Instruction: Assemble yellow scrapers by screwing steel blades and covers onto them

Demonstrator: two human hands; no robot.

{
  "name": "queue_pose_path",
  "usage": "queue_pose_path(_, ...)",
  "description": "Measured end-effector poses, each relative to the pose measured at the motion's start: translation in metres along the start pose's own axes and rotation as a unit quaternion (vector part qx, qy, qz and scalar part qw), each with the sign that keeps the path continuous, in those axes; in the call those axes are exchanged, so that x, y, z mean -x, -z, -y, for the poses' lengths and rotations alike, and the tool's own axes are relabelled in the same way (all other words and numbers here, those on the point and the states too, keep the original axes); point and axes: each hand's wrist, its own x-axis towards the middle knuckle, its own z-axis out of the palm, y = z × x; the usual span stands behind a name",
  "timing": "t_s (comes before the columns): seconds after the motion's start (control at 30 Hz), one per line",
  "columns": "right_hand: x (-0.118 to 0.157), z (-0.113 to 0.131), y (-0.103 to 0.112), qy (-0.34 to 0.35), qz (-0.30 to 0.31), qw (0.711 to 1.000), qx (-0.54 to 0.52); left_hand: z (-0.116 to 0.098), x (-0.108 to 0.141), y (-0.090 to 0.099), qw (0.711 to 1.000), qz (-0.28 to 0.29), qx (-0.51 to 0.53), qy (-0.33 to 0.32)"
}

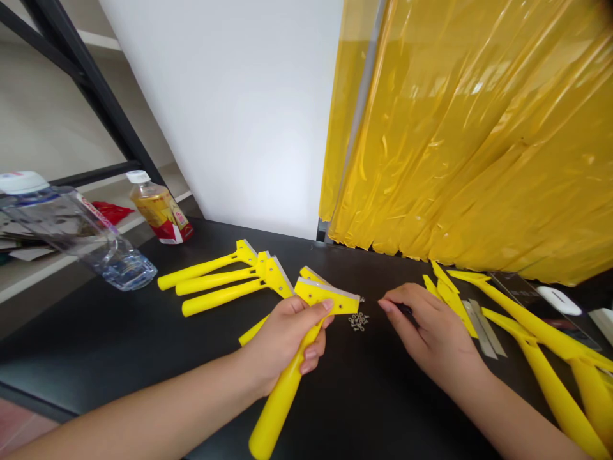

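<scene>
Left hand [294, 335] closed round our yellow scraper [286, 386], just beside loose screws [358, 321]; right hand [428, 326] pinched on something dark [407, 311], can't tell what. If we tilt, the blade [329, 288] could slide: holes [340, 306] look unfilled.

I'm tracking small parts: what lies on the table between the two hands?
In the head view: a cluster of small metal pieces, near the held yellow tool.

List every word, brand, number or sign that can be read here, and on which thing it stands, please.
No text reads clearly.
Water bottle: red lettering on the label, too blurred to read.
Drink bottle: label characters too small to read.
Dark flat thing at right: pale marks, too blurred.
Held yellow scraper: none visible.
</scene>
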Motion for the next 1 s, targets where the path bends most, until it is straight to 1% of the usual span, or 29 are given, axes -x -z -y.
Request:
queue_pose_path(0.27,-0.0009,-0.001,0.0053,-0.025,-0.014,1.0,0.007,0.0002,0.001,0.0006,1.0,0.001,-0.004,-0.002)
queue_pose_path(0.6,-0.0007,-0.0073,-0.0019,-0.043,-0.001,0.999,0.011,-0.0001,0.0003,0.0002,1.0,0.002,-0.004,0.001)
queue_pose_path(1.0,0.0013,-0.0038,0.0004,-0.024,0.006,1.0,0.009,-0.0003,0.0001,-0.0008,1.0,0.0,-0.009,-0.003)
